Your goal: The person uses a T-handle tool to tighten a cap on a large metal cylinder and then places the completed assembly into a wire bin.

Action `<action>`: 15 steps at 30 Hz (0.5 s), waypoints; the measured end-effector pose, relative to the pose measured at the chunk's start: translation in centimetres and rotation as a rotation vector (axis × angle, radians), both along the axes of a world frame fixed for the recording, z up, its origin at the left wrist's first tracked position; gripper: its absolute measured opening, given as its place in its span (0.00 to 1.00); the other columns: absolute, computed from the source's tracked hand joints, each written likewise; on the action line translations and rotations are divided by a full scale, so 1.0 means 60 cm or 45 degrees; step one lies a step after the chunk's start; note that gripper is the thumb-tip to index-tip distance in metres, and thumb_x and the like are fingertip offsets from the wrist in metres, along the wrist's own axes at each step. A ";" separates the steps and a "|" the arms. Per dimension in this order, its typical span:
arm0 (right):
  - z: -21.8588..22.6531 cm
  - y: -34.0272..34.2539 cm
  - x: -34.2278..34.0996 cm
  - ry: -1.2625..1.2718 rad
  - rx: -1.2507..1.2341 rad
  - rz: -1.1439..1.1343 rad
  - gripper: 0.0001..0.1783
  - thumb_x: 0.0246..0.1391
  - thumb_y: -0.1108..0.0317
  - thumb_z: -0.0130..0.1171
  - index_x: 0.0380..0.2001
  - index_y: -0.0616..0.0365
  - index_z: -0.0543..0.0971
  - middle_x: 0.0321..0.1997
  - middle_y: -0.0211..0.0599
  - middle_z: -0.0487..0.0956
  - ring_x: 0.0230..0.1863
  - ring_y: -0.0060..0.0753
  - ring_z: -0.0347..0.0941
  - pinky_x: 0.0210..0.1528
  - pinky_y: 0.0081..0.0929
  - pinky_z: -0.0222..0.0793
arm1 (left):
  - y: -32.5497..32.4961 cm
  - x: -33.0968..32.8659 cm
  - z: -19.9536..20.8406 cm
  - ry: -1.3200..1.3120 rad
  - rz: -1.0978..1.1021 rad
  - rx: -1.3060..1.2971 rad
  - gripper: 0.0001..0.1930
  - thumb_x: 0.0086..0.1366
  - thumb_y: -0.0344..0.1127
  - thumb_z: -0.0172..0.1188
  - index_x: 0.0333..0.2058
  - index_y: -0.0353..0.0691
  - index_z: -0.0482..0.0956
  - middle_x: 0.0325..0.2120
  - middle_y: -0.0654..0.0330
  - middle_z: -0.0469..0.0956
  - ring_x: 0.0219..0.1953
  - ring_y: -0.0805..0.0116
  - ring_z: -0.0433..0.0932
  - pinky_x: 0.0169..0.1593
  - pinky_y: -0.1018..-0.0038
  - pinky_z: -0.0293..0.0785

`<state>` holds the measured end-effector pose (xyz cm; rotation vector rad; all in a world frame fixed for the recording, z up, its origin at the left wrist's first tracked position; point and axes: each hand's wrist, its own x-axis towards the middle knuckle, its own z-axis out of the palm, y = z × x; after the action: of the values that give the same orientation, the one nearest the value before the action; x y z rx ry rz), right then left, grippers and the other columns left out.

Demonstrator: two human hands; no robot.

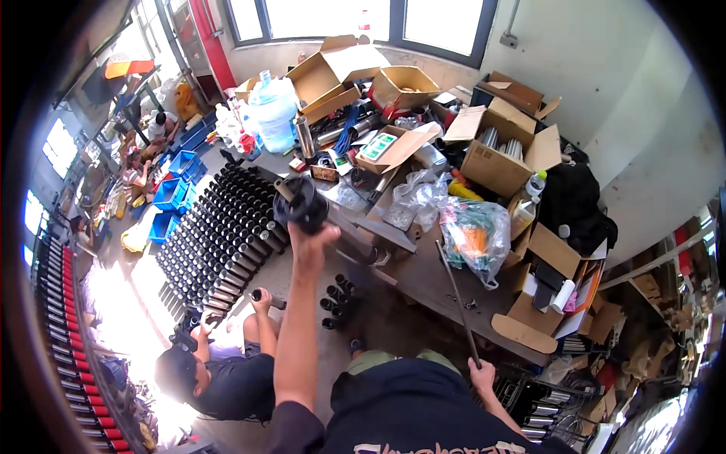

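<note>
My left hand is raised in front of me, its fingers wrapped round a thick black cylindrical part. A metal rod end shows at that part's far side, and a grey tube runs behind my hand toward the bench; whether they are joined is hidden. Low on the right, my right hand is closed round the near end of a long thin metal rod. The rod slants up and away across the edge of the cluttered bench.
A seated co-worker at my left handles black-ended tubes. Beyond stand rows of black-topped metal tubes; several short ones stand on the floor. Boxes, plastic bags and a water jug crowd the bench.
</note>
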<state>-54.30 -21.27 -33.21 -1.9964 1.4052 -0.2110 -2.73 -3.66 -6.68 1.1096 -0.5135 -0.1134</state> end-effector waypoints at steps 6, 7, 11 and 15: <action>0.038 0.079 0.008 -0.181 -0.057 -0.119 0.24 0.57 0.52 0.64 0.20 0.64 0.76 0.12 0.44 0.66 0.15 0.33 0.65 0.23 0.37 0.61 | -0.114 0.103 0.012 0.206 -0.062 0.001 0.15 0.53 0.31 0.75 0.37 0.37 0.80 0.29 0.65 0.80 0.29 0.74 0.78 0.36 0.76 0.74; 0.048 0.090 0.016 -0.228 -0.107 -0.131 0.24 0.57 0.53 0.64 0.20 0.64 0.76 0.12 0.45 0.66 0.14 0.33 0.64 0.23 0.37 0.61 | -0.127 0.117 -0.004 0.257 -0.119 0.039 0.15 0.52 0.32 0.75 0.37 0.37 0.80 0.29 0.65 0.80 0.29 0.73 0.79 0.36 0.75 0.75; 0.102 0.109 0.043 -0.274 -0.193 -0.121 0.22 0.57 0.57 0.64 0.19 0.64 0.76 0.12 0.45 0.65 0.14 0.31 0.63 0.22 0.37 0.60 | -0.166 0.158 -0.033 0.391 -0.336 0.246 0.14 0.50 0.30 0.74 0.35 0.38 0.80 0.27 0.65 0.79 0.28 0.73 0.78 0.33 0.74 0.75; 0.147 0.109 0.059 -0.311 -0.160 -0.092 0.21 0.57 0.59 0.64 0.19 0.64 0.74 0.11 0.40 0.63 0.14 0.24 0.60 0.20 0.33 0.56 | -0.171 0.166 -0.003 0.306 -0.883 0.288 0.21 0.45 0.23 0.69 0.42 0.34 0.80 0.37 0.57 0.84 0.38 0.66 0.81 0.45 0.71 0.77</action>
<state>-50.73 -14.73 -24.40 -1.9448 1.3348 -0.5682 7.20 -13.93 -6.88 1.0766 -0.6607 -0.9168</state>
